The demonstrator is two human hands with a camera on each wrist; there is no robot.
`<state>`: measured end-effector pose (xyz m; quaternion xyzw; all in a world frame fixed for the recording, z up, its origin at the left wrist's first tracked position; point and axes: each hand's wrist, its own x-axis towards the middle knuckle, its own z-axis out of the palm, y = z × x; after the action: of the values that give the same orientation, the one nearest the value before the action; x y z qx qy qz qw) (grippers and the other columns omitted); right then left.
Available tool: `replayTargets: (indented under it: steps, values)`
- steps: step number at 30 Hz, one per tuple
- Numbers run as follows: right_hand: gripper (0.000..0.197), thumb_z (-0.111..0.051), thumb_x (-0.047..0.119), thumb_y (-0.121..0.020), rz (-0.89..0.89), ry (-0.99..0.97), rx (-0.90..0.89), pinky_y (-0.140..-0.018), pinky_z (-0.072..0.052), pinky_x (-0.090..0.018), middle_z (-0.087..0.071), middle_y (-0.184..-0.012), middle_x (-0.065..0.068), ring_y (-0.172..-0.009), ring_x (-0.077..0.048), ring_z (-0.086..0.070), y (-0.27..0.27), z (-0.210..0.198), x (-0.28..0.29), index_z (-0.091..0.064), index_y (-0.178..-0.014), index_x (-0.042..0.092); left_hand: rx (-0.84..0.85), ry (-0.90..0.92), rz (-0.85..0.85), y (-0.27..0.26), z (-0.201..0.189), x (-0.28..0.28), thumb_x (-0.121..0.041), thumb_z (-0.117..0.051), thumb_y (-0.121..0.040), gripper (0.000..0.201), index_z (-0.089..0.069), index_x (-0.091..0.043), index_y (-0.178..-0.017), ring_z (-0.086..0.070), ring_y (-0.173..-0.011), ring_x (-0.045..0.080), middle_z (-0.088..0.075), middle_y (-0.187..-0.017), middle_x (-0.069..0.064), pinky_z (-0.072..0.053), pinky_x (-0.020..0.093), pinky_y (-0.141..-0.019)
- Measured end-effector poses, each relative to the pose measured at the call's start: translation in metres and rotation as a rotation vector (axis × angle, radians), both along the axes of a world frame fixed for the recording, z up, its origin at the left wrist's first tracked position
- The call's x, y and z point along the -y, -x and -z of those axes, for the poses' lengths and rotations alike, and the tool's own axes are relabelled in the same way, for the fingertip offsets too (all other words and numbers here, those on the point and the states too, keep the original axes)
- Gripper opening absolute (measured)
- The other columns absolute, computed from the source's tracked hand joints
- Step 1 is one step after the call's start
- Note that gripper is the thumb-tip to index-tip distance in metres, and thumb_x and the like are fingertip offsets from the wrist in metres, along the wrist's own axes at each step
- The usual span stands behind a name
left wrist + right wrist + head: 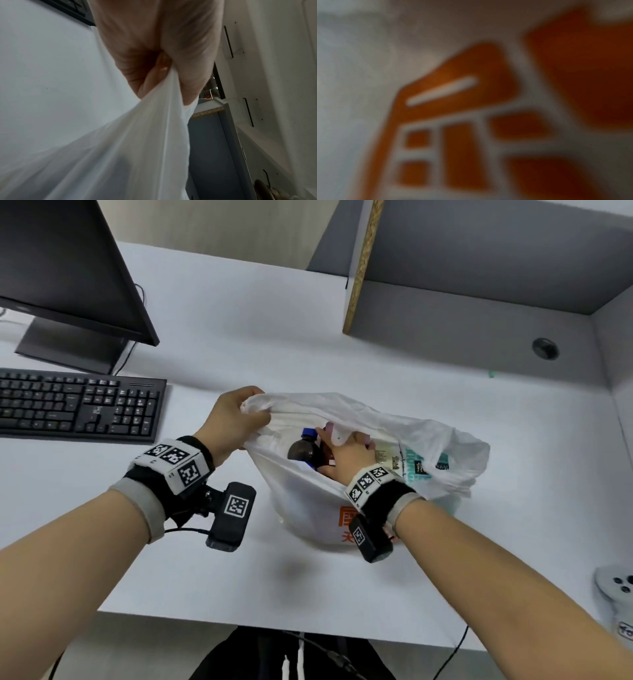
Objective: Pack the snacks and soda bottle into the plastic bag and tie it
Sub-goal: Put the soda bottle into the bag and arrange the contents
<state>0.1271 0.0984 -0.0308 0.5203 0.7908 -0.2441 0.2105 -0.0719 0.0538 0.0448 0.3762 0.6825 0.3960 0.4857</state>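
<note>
The left hand point(236, 416) grips the bunched rim of the thin white plastic bag point(308, 501). The right hand point(346, 457) reaches inside, beside the dark blue-capped soda bottle point(303, 450); its grip is hidden.

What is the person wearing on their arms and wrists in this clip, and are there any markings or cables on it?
Both forearms are bare. Each wrist carries a grey cuff and a black strap topped by a white band of black square fiducial markers: left band, right band. A black camera block with its own marker hangs under each wrist: left, right. A thin black cable runs from the left one.
</note>
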Motion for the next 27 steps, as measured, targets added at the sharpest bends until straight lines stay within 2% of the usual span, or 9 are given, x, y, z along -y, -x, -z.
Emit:
replayTargets:
  steps: [4,8,12,15,18,20,22,25,27]
  values:
    - [0.07,-0.054,0.039,-0.084,0.039,-0.025,-0.026,-0.109,-0.02,-0.063,-0.046,-0.141,-0.011,-0.131,-0.036,-0.041,0.01,-0.003,0.001,-0.02,-0.146,0.036,-0.025,-0.012,0.023,-0.007,-0.005,-0.003,-0.014,-0.052,-0.066,0.01,-0.053,-0.023,-0.061,-0.041,-0.036,0.001,-0.044,-0.052,-0.006,-0.029,0.013,-0.036]
    - [0.053,-0.044,0.026,-0.094,-0.2,-0.132,-0.121,-0.114,-0.011,-0.06,-0.01,-0.16,-0.004,-0.147,-0.033,-0.006,0.033,-0.012,0.016,-0.029,-0.145,0.028,-0.052,-0.016,0.072,-0.013,-0.005,-0.005,-0.015,-0.05,-0.065,0.009,-0.052,-0.023,-0.062,-0.04,-0.035,0.001,-0.048,-0.048,-0.01,-0.029,0.012,-0.035]
    - [0.045,-0.035,0.016,-0.097,-0.252,0.007,-0.072,-0.116,-0.001,-0.058,-0.007,-0.16,0.004,-0.148,-0.027,0.002,0.03,-0.003,0.025,-0.04,-0.139,0.032,-0.075,-0.036,0.062,-0.015,-0.004,-0.005,-0.01,-0.052,-0.071,0.012,-0.052,-0.02,-0.065,-0.041,-0.04,0.004,-0.045,-0.059,0.001,-0.03,0.012,-0.037]
    - [0.044,-0.038,0.015,-0.095,-0.211,0.004,-0.141,-0.116,-0.013,-0.054,-0.023,-0.156,0.001,-0.146,-0.025,-0.015,0.023,-0.016,0.024,-0.047,-0.134,0.032,-0.101,-0.062,0.066,-0.015,-0.005,-0.003,-0.01,-0.053,-0.073,0.008,-0.056,-0.015,-0.078,-0.048,-0.051,0.008,-0.051,-0.067,0.002,-0.037,0.015,-0.042]
    - [0.032,-0.051,0.026,-0.088,-0.047,-0.037,-0.379,-0.099,-0.042,-0.042,-0.061,-0.125,0.001,-0.117,-0.023,-0.055,0.008,-0.045,0.028,-0.061,-0.118,0.028,-0.248,-0.122,0.09,-0.014,-0.006,0.0,-0.011,-0.058,-0.075,0.031,-0.053,-0.018,-0.105,-0.052,-0.071,0.013,-0.054,-0.081,-0.003,-0.044,0.017,-0.058]
    - [0.029,-0.056,0.034,-0.086,0.057,-0.107,-0.444,-0.091,-0.048,-0.035,-0.067,-0.113,0.002,-0.105,-0.019,-0.062,-0.011,-0.067,0.029,-0.064,-0.112,0.024,-0.452,-0.249,0.12,-0.016,-0.01,0.003,-0.011,-0.063,-0.075,0.043,-0.051,-0.021,-0.115,-0.05,-0.087,0.013,-0.051,-0.1,0.001,-0.042,0.019,-0.076]
    - [0.026,-0.055,0.033,-0.087,0.076,-0.26,-0.435,-0.088,-0.047,-0.032,-0.069,-0.11,0.003,-0.102,-0.018,-0.062,-0.034,-0.089,0.026,-0.066,-0.107,0.022,-0.637,-0.39,0.194,-0.022,-0.014,0.003,-0.014,-0.067,-0.072,0.041,-0.056,-0.018,-0.111,-0.05,-0.098,0.015,-0.05,-0.112,0.005,-0.04,0.025,-0.088]
    - [0.028,-0.054,0.032,-0.087,0.114,-0.38,-0.318,-0.096,-0.041,-0.034,-0.068,-0.114,0.002,-0.107,-0.019,-0.058,-0.067,-0.113,0.017,-0.064,-0.11,0.022,-0.826,-0.429,0.469,-0.038,-0.03,-0.002,-0.011,-0.061,-0.076,0.016,-0.065,-0.014,-0.09,-0.061,-0.09,0.025,-0.064,-0.099,0.006,-0.038,0.031,-0.082]
    - [0.035,-0.057,0.036,-0.084,0.149,-0.381,-0.163,-0.102,-0.035,-0.036,-0.063,-0.121,-0.001,-0.116,-0.023,-0.053,-0.085,-0.121,0.012,-0.061,-0.117,0.024,-1.0,-0.481,0.651,-0.051,-0.036,-0.004,-0.002,-0.058,-0.072,0.016,-0.068,-0.014,-0.076,-0.064,-0.082,0.028,-0.069,-0.087,0.004,-0.037,0.034,-0.079]
